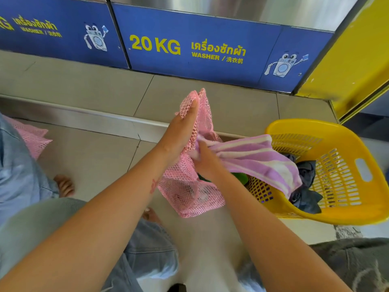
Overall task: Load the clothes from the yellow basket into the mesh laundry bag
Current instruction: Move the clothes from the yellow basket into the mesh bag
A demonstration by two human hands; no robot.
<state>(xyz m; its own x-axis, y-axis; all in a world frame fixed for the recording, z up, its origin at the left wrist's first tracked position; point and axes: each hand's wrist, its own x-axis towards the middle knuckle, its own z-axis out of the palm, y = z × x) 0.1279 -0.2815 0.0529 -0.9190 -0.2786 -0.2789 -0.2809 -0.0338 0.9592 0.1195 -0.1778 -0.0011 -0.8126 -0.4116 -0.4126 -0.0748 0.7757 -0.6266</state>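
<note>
A pink mesh laundry bag (189, 192) hangs in the middle of the view. My left hand (181, 131) holds its upper edge up, fingers fairly straight with mesh pinched against them. My right hand (205, 160) grips one end of a purple and white striped towel (259, 159) at the bag's mouth. The rest of the towel trails right over the rim of the yellow basket (345, 216). Dark grey clothes (305, 197) lie in the basket. Something green (239, 178) shows between the bag and the basket.
Blue washer panels marked 20 KG (155, 46) stand behind a tiled step (94, 121). A yellow panel (357, 66) rises at the right. Another pink mesh bag (33, 138) lies at the left beside a person in jeans (19, 175). Grey fabric (353, 262) sits bottom right.
</note>
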